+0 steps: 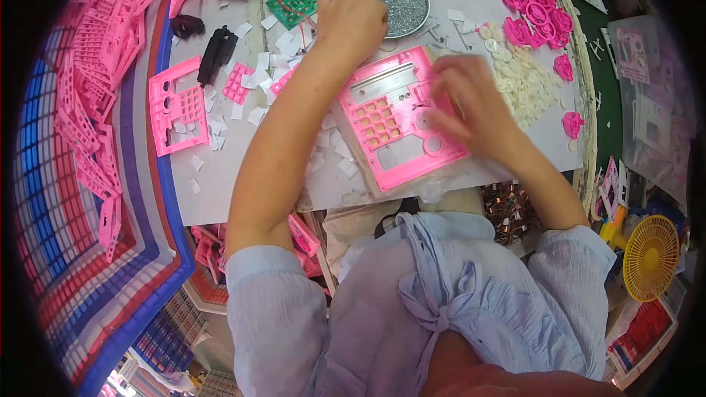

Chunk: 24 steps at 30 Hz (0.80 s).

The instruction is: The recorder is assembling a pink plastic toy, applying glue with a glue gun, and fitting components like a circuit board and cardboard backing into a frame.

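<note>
My left hand (353, 26) is at the left rim of a round tin (429, 7) filled with small grey metal screws (397, 4). Its fingers are curled in, and what they hold is hidden. A pink plastic casing (401, 162) lies tilted on the table in front of me, with a grid of square openings, a clear window strip and round holes. Over the casing's right edge hovers my right hand (478, 106), slightly blurred, thumb and fingers apart, with nothing visible in it. Left of the tin is a green circuit board (293, 4) with thin wires.
Pink frames (103, 66) are heaped at the left, near another pink casing (193, 106) and a black part (218, 54). White paper bits (283, 59) are scattered about. Cream discs (526, 77) and pink ring parts (529, 0) pile at the right. A yellow fan (651, 257) stands lower right.
</note>
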### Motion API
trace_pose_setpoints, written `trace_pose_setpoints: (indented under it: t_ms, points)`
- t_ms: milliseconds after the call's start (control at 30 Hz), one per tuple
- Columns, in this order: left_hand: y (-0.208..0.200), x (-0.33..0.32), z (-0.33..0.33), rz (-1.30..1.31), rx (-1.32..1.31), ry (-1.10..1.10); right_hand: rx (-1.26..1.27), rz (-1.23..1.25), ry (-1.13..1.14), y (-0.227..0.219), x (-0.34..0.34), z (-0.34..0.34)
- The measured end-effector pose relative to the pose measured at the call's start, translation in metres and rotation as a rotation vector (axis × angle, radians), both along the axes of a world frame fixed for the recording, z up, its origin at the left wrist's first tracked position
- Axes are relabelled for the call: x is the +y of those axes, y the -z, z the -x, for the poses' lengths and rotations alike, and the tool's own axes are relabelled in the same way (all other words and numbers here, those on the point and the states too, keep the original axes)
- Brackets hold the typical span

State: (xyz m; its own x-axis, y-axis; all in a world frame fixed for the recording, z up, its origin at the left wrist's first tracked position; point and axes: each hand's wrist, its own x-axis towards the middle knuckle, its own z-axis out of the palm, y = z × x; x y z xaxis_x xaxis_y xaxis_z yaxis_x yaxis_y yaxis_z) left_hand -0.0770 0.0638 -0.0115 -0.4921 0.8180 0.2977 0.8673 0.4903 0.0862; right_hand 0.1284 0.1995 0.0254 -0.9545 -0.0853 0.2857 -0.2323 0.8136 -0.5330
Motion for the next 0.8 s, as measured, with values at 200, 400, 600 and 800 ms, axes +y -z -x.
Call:
trace_pose_setpoints:
  t_ms: [200,400,600,800]
  points:
    - [0.002,0.012,0.003,0.071,-0.191,-0.018,0.441,0.574,0.135,-0.038,0.075,0.076]
    - [-0.003,0.025,0.002,-0.006,-0.121,0.043,0.314,0.867,-0.136,-0.086,0.077,0.179]
    - [-0.001,0.027,0.006,0.039,-0.072,0.049,0.101,0.586,-0.033,-0.107,0.05,0.132]
    - [-0.013,0.014,0.001,0.094,-0.126,-0.007,-0.025,0.912,-0.081,-0.081,0.037,0.077]
